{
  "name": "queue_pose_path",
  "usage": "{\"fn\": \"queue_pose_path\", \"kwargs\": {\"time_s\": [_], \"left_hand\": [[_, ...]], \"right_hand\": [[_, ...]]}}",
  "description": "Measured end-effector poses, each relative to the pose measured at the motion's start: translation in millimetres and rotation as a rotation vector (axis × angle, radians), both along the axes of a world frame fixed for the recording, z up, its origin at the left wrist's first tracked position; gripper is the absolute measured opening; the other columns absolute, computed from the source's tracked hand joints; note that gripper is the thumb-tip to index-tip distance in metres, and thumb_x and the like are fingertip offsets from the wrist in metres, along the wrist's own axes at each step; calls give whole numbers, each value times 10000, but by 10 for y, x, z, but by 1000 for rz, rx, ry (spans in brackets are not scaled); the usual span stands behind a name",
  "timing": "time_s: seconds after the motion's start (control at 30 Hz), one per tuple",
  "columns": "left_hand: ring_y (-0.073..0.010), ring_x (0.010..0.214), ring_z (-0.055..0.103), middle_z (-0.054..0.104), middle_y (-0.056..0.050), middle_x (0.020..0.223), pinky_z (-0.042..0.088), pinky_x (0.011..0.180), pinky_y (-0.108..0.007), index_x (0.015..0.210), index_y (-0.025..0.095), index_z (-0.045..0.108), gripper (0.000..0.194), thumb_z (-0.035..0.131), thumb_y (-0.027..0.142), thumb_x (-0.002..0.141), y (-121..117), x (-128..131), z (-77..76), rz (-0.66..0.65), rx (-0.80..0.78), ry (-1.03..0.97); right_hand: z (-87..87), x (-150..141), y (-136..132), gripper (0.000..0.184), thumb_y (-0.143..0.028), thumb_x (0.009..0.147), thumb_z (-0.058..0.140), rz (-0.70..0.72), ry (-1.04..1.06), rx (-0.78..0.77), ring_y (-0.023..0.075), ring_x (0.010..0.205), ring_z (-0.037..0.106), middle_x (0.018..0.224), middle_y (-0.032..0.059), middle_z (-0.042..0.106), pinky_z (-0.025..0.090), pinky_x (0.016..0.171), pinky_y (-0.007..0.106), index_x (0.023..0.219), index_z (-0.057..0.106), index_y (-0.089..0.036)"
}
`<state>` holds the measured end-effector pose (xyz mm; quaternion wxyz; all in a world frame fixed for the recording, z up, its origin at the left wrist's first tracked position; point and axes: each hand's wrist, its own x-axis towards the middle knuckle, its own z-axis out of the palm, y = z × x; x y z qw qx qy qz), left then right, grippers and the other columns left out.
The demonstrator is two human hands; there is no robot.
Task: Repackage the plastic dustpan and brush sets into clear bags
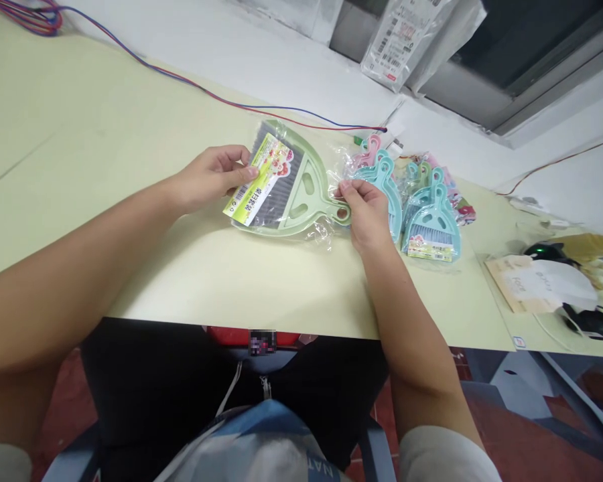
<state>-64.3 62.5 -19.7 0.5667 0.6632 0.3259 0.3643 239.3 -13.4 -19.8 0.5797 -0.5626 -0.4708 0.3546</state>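
Observation:
A green dustpan and brush set point(309, 191) in a clear plastic bag is held tilted just over the pale yellow table point(145, 281). My left hand point(214, 175) pinches its wide end, thumb on the printed card label point(261, 177) across the grey bristles. At the handle end, my right hand point(366, 211) pinches the bag and handle between thumb and fingers. Just beyond that hand lie several blue bagged dustpan sets point(432, 224), overlapping one another, with a pink handle point(370, 148) showing among them.
Red and blue wires point(201, 87) run along the wall side of the table to a coil point(30, 17) at the far left. On the right are a paper packet point(520, 284) and a black object point(593, 321). Plastic-wrapped papers point(407, 40) hang above.

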Motion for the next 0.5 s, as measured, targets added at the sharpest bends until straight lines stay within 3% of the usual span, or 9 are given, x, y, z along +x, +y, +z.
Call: {"fn": "queue_pose_path", "kwargs": {"time_s": [0.13,0.23,0.37,0.5], "left_hand": [[-117,641,595,704,-20,807,403,529,-259,823,198,573,399,883,446,867,121,-90,-9,47,-25,-62],[-126,682,632,756,-35,870,444,547,-250,849,188,629,367,933,384,791,286,-250,-17,88,-91,-99],[-178,798,698,790,-48,911,579,693,-291,878,191,671,251,885,252,763,525,-643,58,220,-128,-151],[-154,760,661,724,-17,836,580,664,-275,839,184,620,161,772,135,826,639,-1071,196,382,-78,-226]], "right_hand": [[20,144,76,359,-516,860,826,-82,33,-31,111,650,642,798,-25,649,543,558,232,880,615,-225],[48,305,130,328,-476,883,811,-168,38,-33,100,620,643,778,-43,617,529,518,204,883,595,-229],[52,500,209,270,-410,935,754,-331,69,-30,88,558,619,759,-60,587,533,477,192,868,559,-236],[-32,521,347,235,-362,956,706,-415,133,-42,91,563,633,794,-46,615,548,467,199,858,537,-233]]}}
